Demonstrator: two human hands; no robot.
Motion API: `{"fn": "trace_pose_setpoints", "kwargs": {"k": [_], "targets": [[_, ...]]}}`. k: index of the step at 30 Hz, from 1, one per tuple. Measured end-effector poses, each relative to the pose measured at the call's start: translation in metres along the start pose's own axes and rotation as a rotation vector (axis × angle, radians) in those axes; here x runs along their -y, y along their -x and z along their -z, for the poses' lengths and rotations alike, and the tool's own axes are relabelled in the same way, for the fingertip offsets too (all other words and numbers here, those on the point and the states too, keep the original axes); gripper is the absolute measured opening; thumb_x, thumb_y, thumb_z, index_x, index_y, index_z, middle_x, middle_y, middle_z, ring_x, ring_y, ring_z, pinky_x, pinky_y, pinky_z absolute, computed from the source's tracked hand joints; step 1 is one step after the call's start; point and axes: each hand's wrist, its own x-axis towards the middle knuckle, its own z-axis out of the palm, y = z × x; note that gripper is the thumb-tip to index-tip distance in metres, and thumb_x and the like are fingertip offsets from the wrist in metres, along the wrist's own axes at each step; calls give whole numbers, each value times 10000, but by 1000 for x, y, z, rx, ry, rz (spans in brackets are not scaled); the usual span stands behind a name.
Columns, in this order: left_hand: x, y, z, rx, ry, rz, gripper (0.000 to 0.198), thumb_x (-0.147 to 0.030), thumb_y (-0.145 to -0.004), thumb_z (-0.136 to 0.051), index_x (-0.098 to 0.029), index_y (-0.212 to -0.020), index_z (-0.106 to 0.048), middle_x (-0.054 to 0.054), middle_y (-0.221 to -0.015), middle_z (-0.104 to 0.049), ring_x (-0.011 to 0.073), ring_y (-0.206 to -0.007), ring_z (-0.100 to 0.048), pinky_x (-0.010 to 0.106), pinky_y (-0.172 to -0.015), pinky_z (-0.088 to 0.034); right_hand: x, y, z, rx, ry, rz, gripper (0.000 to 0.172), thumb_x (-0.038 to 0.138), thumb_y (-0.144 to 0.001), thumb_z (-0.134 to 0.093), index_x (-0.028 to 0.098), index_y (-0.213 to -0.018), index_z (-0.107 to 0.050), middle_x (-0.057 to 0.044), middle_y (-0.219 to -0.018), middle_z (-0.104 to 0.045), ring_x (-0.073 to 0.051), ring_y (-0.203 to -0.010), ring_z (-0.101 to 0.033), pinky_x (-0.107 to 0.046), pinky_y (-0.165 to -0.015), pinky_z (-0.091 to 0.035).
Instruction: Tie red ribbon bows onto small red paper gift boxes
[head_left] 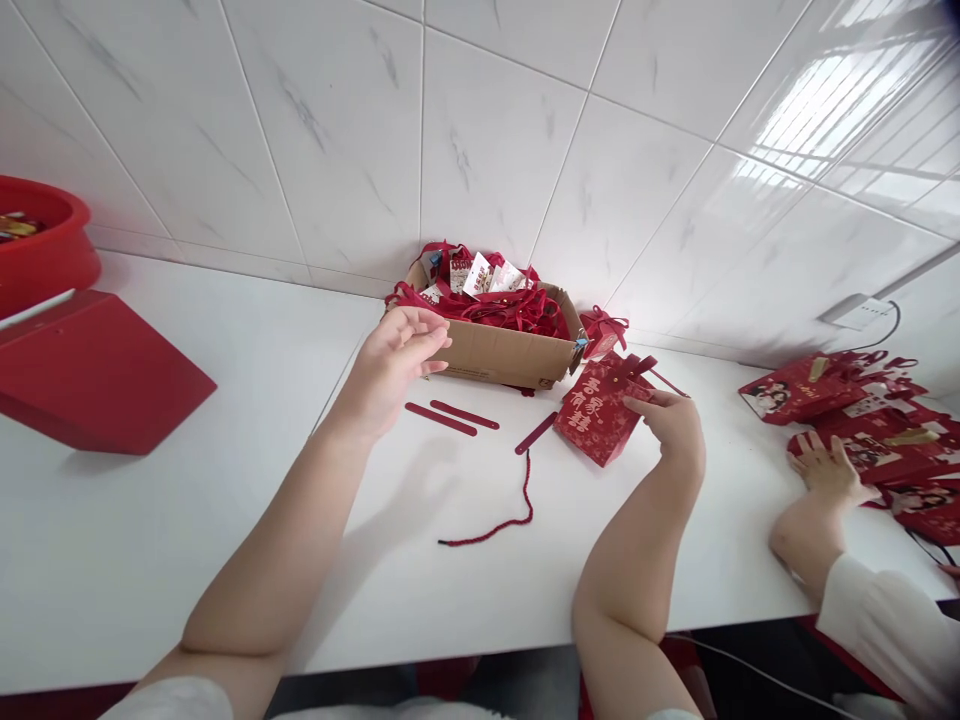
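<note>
My left hand [394, 360] hovers over the white table [225, 520] just in front of a cardboard box [499, 352] filled with red ribbons and small packets; its fingers are loosely curled and apart, holding nothing I can see. My right hand [671, 425] grips the right side of a small red gift box with gold characters [596, 410], standing tilted on the table. Between my hands lie two red strips [450, 415], a third red strip [536, 432] and a red cord [502, 515].
A folded red sheet [90, 375] and a red basin [37, 245] are at the far left. At the right another person's hand [829, 470] rests on a pile of red gift boxes [862, 420]. A white tiled wall stands behind.
</note>
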Motion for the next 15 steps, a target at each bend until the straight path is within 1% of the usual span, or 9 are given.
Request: {"fn": "trace_pose_setpoints", "kwargs": {"k": [2,6,9,12,13,14,15], "targets": [[-2,0,4,-6,-9,-17,209,-342,-754,-670,-193,-883,-602,44,-1037,-596,201,-992,-574,342,-811,-481,-8,-6,0,-32,-46,-30,279,330,-524,-763,159,-745,-751,-38,-620,-679,-177,-578,-584,-305,-537,-469],[-7,1,12,-14,-34,-50,224,-360,-759,-671,-191,-894,-610,49,-1000,-607,219,-997,-581,356,-818,-476,-24,-22,-6,-138,-111,-73,344,303,-513,-772,127,-808,-746,-57,-612,-686,-213,-582,-642,-328,-558,-524],[-6,2,9,5,-55,-57,226,-368,-769,-658,-190,-899,-606,49,-1012,-611,217,-999,-585,350,-811,-482,-34,-33,-16,-229,-106,-93,365,259,-539,-747,140,-884,-740,-45,-602,-675,-236,-586,-663,-346,-576,-539],[-3,0,6,25,-123,-73,229,-384,-793,-625,-190,-911,-597,50,-1021,-618,220,-1002,-593,346,-793,-491,-42,-40,-29,-317,-116,-93,358,256,-610,-693,145,-950,-717,-56,-684,-687,-238,-608,-676,-346,-583,-552],[-3,-2,9,5,-194,-102,234,-383,-796,-626,-188,-922,-594,48,-1019,-622,218,-992,-597,350,-794,-491,-44,-42,-32,-337,-119,-86,346,265,-636,-672,143,-958,-708,-62,-718,-689,-236,-623,-678,-343,-584,-556],[-3,-5,16,-47,-296,-151,242,-374,-795,-633,-187,-942,-589,45,-1023,-623,216,-985,-597,358,-807,-488,-46,-43,-35,-352,-119,-77,331,276,-657,-656,143,-957,-700,-67,-744,-689,-235,-640,-679,-341,-586,-559],[-4,-8,28,-133,-422,-215,261,-355,-790,-648,-183,-975,-581,44,-1044,-620,214,-985,-592,371,-832,-480,-48,-45,-37,-361,-116,-67,314,286,-669,-647,145,-945,-695,-69,-761,-687,-236,-659,-678,-341,-589,-562]]}}
